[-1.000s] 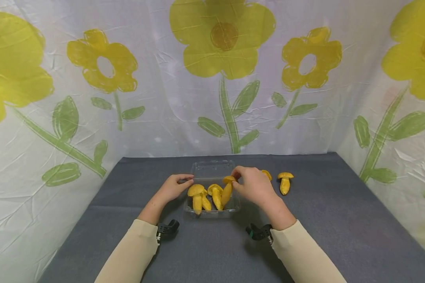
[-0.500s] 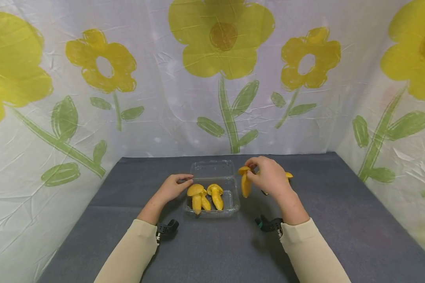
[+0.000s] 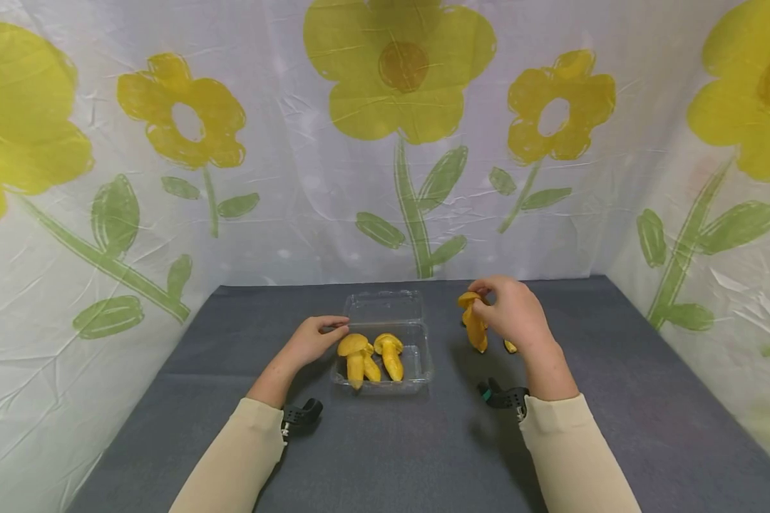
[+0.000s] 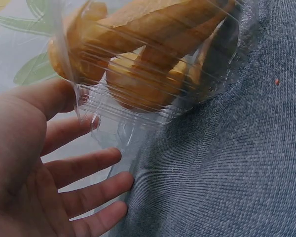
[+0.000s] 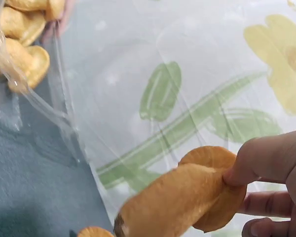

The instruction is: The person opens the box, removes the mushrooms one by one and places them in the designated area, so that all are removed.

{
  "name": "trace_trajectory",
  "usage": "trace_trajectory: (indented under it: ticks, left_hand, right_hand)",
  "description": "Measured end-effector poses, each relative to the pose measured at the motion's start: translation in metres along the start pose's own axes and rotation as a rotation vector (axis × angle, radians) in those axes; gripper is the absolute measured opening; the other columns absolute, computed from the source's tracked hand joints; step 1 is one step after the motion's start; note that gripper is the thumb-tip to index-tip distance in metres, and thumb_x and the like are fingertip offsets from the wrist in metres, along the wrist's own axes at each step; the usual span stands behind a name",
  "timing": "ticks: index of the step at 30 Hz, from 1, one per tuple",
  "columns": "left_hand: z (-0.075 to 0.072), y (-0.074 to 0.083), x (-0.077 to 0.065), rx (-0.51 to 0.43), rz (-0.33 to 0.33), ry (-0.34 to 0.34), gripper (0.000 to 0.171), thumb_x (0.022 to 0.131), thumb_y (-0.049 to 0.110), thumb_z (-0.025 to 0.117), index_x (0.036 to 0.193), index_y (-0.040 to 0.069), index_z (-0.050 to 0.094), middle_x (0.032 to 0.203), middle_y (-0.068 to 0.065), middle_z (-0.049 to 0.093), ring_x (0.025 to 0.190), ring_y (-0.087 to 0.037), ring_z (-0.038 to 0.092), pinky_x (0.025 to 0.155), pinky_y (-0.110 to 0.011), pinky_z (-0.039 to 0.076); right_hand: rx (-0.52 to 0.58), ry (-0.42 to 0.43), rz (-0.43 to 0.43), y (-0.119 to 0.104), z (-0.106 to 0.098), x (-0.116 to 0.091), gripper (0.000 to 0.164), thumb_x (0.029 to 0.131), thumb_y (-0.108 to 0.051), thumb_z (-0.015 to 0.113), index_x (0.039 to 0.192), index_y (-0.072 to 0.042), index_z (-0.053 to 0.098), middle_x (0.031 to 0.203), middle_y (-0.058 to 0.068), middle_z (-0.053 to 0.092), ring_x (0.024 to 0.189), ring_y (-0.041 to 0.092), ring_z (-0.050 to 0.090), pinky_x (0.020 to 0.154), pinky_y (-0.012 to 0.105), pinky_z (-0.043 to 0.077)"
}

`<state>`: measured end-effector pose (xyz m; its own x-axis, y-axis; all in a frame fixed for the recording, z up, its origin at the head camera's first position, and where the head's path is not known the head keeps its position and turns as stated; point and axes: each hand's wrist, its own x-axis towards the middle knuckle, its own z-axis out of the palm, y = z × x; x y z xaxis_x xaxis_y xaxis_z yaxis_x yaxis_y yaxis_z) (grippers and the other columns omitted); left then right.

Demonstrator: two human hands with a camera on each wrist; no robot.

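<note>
In the head view my right hand [image 3: 512,313] pinches a yellow mushroom [image 3: 475,329] near its cap, stem pointing down, to the right of a clear plastic box [image 3: 417,386]. The right wrist view shows thumb and fingertips on the cap of this mushroom [image 5: 172,200], its stem toward the camera. My left hand [image 3: 311,342] rests its thumb and index fingertips at the box's left rim. Its other fingers [image 4: 96,190] spread out straight in the left wrist view. Inside the box lie several mushrooms [image 3: 392,356], caps toward the back.
Behind the box its clear lid [image 3: 385,306] lies folded open. Part of another mushroom [image 3: 510,347] shows beside my right wrist on the dark tablecloth [image 3: 385,456]. A flower-printed curtain [image 3: 282,214] closes off the table's back and sides.
My right hand has carried the pinched mushroom out of the box and off to the right, over the loose mushrooms there. The left hand has stayed at the rim.
</note>
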<state>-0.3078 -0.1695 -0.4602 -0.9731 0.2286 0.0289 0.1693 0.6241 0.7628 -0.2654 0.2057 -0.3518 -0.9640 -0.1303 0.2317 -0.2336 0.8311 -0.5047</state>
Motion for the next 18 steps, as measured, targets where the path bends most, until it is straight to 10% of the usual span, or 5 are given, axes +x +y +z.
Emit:
trace_trajectory:
  ticks: [18]
  left_hand:
    - [0.001, 0.003, 0.000, 0.007, -0.019, 0.002, 0.039, 0.106, 0.026, 0.062, 0.140, 0.008, 0.065, 0.135, -0.014, 0.065, 0.118, -0.036, 0.061, 0.088, -0.051, 0.055]
  right_hand:
    - [-0.002, 0.068, 0.131, 0.044, -0.027, -0.005, 0.033, 0.098, -0.008, 0.057, 0.128, -0.004, 0.069, 0.123, 0.024, 0.063, 0.071, 0.028, 0.054, 0.060, 0.039, 0.041]
